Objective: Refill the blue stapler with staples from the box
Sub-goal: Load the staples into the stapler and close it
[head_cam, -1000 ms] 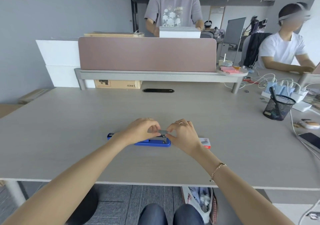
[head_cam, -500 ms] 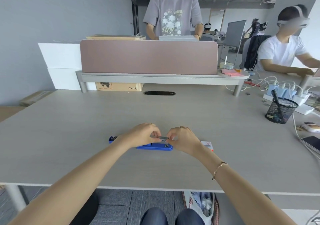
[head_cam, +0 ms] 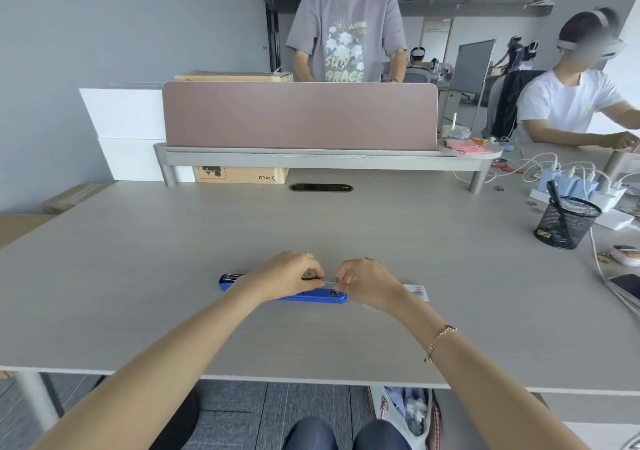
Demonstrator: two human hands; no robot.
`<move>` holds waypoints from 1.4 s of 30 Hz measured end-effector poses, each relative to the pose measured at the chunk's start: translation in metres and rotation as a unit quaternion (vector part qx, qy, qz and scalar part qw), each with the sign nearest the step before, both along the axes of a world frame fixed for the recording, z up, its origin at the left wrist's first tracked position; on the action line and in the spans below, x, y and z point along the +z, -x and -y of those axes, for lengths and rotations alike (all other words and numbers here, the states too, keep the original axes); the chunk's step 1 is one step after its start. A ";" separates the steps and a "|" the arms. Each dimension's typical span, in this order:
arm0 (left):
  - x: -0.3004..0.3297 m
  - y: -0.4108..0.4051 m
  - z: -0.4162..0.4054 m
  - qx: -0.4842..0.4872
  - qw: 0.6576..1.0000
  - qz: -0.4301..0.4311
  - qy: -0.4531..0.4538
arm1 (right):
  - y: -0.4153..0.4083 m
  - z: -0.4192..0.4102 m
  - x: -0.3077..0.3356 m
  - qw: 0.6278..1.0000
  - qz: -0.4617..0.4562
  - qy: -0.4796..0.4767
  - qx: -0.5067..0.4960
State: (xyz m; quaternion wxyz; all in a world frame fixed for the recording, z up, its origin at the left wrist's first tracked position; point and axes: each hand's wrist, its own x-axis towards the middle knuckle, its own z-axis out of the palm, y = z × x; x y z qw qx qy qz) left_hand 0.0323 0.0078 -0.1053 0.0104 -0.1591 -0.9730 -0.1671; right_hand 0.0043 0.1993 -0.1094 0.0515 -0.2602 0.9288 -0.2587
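Observation:
The blue stapler point(head_cam: 313, 298) lies opened flat on the desk point(head_cam: 311, 228), its left end sticking out past my wrist. Both hands hover right over it. My left hand point(head_cam: 285, 275) and my right hand point(head_cam: 367, 281) pinch the two ends of a thin grey staple strip point(head_cam: 329, 280) just above the stapler's right half. The small white and red staple box point(head_cam: 417, 292) lies on the desk behind my right wrist, mostly hidden.
A black mesh pen cup point(head_cam: 564, 223) stands at the right, with a power strip and cables point(head_cam: 581, 186) behind it and a phone point(head_cam: 627, 287) at the right edge. A pink divider on a grey shelf point(head_cam: 301, 120) crosses the back. One person stands behind it, another sits at far right.
My hands stay over the stapler with the strip between them, almost still. The view has tilted up slightly, and the standing person has put down the white box.

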 end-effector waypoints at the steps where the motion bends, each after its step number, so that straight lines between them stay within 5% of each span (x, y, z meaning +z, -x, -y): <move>1: -0.001 -0.001 0.001 -0.008 1.000 -0.011 0.007 | 0.000 0.000 -0.001 1.000 -0.009 -0.004 0.001; 10: -0.004 -0.007 0.018 -0.025 0.998 -0.042 0.044 | 0.002 -0.003 -0.009 0.998 -0.053 -0.027 0.002; 19: -0.012 -0.025 0.099 0.083 0.995 0.010 0.057 | 0.006 -0.008 -0.020 0.998 -0.057 -0.033 0.005; 28: -0.022 -0.041 0.135 0.166 0.979 0.062 -0.102 | 0.004 -0.009 -0.023 0.999 -0.050 -0.010 -0.002; 42: 0.018 -0.035 0.134 0.132 0.985 0.069 -0.084 | 0.001 -0.008 -0.022 0.999 -0.046 -0.013 -0.001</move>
